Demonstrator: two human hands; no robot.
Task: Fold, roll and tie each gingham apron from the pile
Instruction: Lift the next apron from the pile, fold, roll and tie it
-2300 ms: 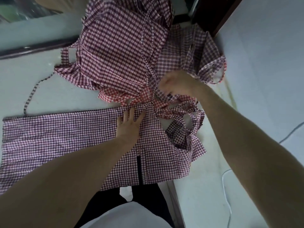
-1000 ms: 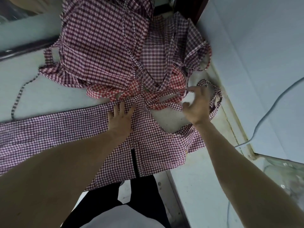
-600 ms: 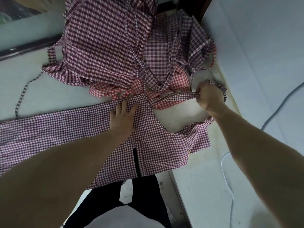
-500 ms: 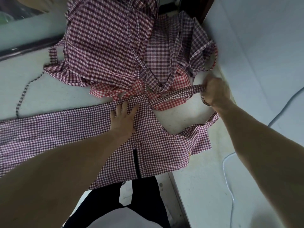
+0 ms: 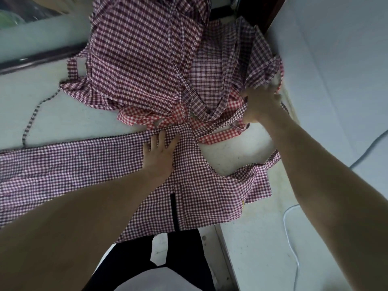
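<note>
Two hands worked one apron (image 5: 88, 171) spread along the desk (image 5: 235, 152), its long axis running left to right before you. Your left hand (image 5: 157, 158) lay flat, pinning its waist; your right hand (image 5: 259, 105), nearer the pile (image 5: 142, 51), closed its grip on the strap (image 5: 228, 117) stretched rightward.

The apron (image 5: 88, 164) being worked on was a dark red and white gingham one, folded into a long band running across the counter, with its right end hanging a bit over the near edge. A short black strip showed near that edge. Its strap (image 5: 226, 117) stretched off to the right, pulled fairly taut. Behind it sat the pile (image 5: 151, 59), a rumpled heap of more gingham aprons, mostly dark red, with 1 brighter red one (image 5: 180, 114) poking out underneath, straps tangled everywhere.
</note>
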